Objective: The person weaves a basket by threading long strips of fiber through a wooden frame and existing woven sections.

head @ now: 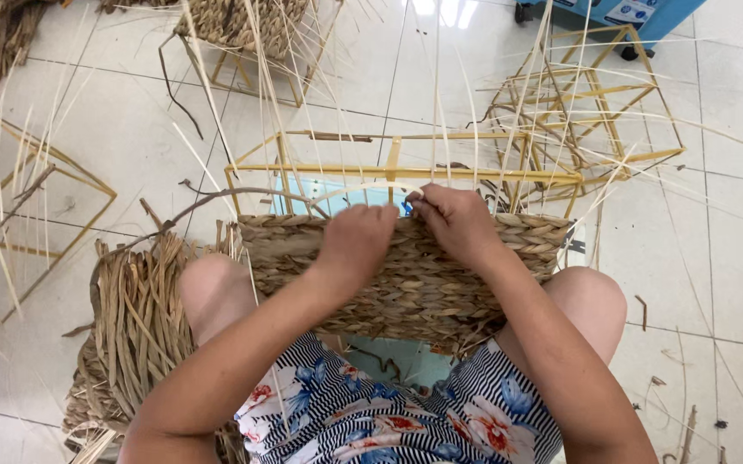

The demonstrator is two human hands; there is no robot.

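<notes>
Head view | left hand (356,241) and right hand (456,219) pinch woven panel (414,283) at its 12 o'clock edge | looks light, springy, fray-prone; grip rim.

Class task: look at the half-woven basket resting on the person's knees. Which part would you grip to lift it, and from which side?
Probably grip the woven basket by its two short woven ends, coming in from left and right. The finished weave there looks dense and firm, while the top edge under the left hand and right hand carries loose upright straws.

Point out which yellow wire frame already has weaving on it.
The yellow frame under both hands, left hand and right hand, carries a woven panel; the bare frames don't.
</notes>
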